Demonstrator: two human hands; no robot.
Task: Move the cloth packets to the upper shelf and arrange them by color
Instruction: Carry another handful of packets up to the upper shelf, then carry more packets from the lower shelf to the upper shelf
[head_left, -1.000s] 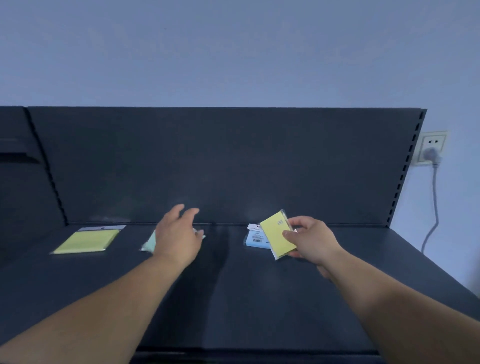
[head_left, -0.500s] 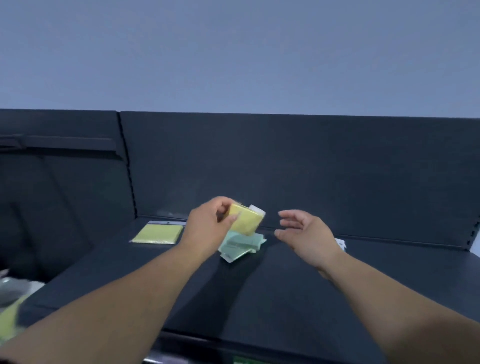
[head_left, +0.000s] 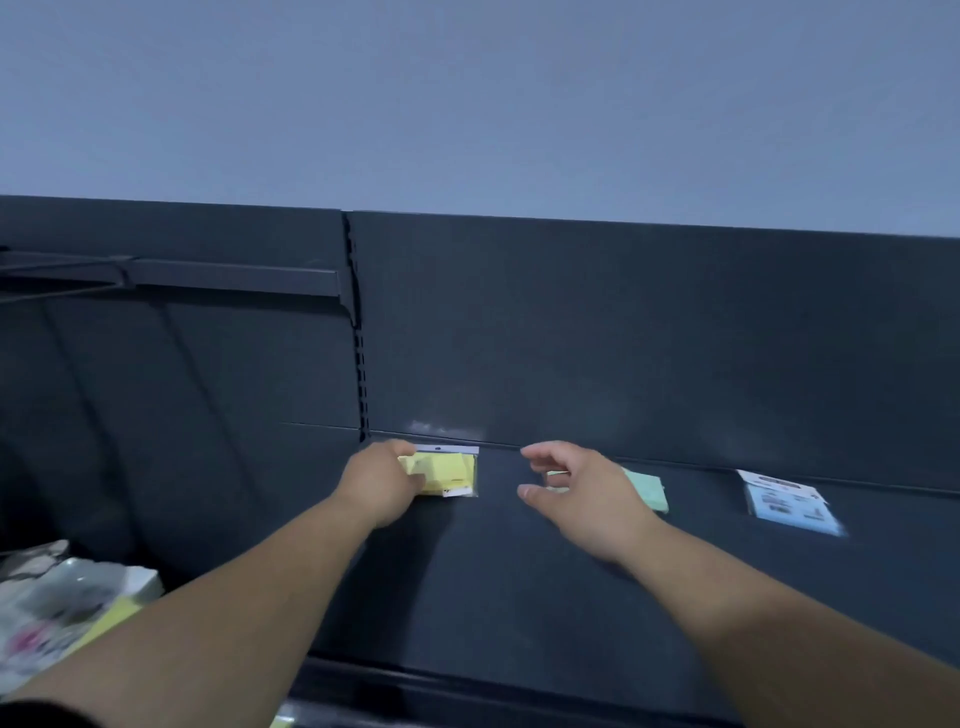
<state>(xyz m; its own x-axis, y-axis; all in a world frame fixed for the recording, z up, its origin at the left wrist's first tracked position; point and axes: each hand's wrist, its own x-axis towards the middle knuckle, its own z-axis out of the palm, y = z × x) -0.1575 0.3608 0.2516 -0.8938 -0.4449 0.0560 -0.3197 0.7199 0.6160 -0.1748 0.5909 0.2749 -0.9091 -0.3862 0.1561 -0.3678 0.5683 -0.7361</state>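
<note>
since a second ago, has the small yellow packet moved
Yes: the yellow packet went left, from beside the blue packet to near the slotted upright, held by the left hand.

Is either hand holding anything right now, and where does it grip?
The left hand pinches a yellow packet by its left edge. The right hand is open, holding nothing.

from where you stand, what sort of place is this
Probably a shop or stockroom aisle: a dark metal shelf backed by a slotted upright, with retail-style goods on it, a yellow packet with a hang-hole header and a blue packet with a printed label.
</note>
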